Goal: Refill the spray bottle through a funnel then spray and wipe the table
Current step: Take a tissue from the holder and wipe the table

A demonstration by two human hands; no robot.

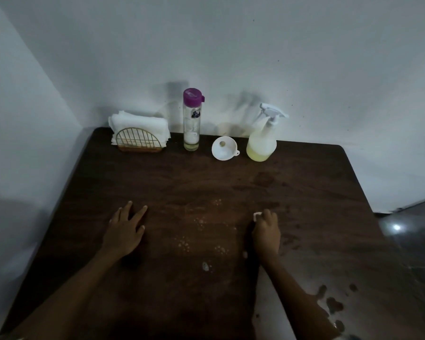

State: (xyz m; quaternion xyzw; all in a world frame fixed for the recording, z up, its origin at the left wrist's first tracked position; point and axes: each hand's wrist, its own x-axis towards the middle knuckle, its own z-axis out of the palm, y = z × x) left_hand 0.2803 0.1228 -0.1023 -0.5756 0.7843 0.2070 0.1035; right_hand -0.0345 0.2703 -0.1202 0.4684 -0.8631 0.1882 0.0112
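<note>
Spray bottle (261, 141) is upright at the back right of the dark wooden worktop (206, 182), trigger head on, yellowish liquid in its lower part. Back row from the left: white napkins (139, 125) in a gold wire holder, a clear bottle (192, 128) with a purple cap, then a white funnel (224, 149) just beside the sprayer. Up front, the left hand (125, 231) lies flat, grip wide, fingers spread on the wood. Pale droplets (201, 223) speckle the middle. The right hand (266, 234) has its grip curled over a white tissue (257, 215), pressed to the surface.
</note>
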